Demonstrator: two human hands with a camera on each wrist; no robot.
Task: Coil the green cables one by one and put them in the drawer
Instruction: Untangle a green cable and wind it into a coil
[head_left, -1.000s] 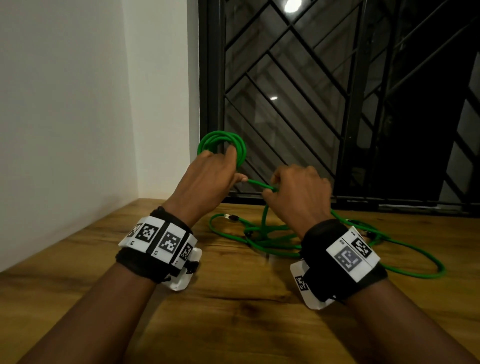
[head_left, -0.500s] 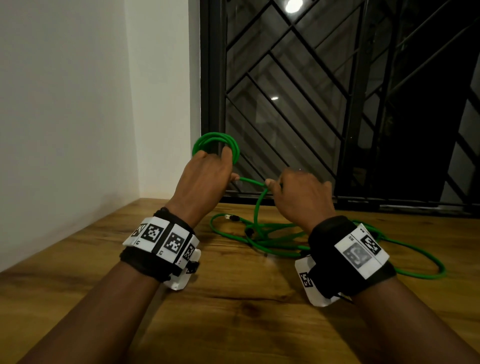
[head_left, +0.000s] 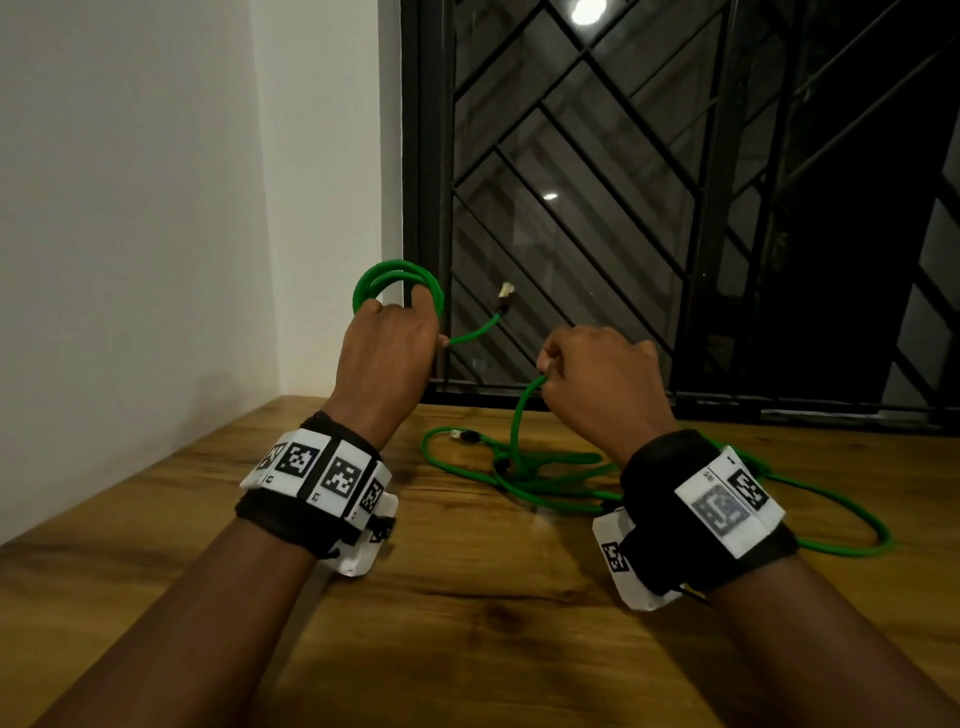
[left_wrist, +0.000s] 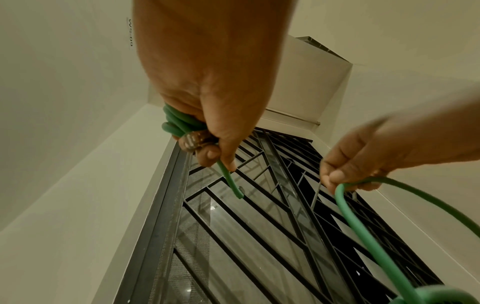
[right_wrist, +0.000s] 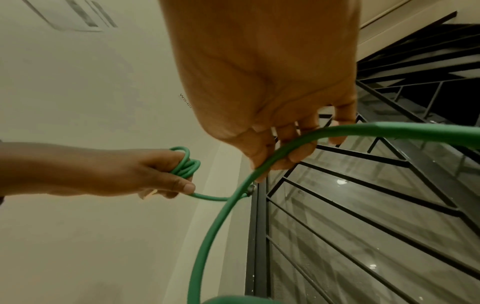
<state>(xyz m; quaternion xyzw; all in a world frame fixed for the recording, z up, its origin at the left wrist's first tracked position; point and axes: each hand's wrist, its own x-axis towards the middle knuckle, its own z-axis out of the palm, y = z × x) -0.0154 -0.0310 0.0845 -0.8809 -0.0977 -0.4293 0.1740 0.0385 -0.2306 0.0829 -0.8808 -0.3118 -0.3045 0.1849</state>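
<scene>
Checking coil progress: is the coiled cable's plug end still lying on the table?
No, the plug end sticks up in the air beside the left hand, clear of the table.

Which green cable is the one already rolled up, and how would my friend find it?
Start at the dark window grille, then look to its lower left corner. There the left hand holds a small round coil up in the air. The other green cables lie loose on the wooden table.

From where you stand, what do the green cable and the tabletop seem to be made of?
The green cable looks like smooth rubber or plastic sheathing: matte, it bends in soft loops where the left hand grips its coil. The tabletop looks like wood or wood-look laminate: brown grain with a slight sheen; I cannot tell which.
</scene>
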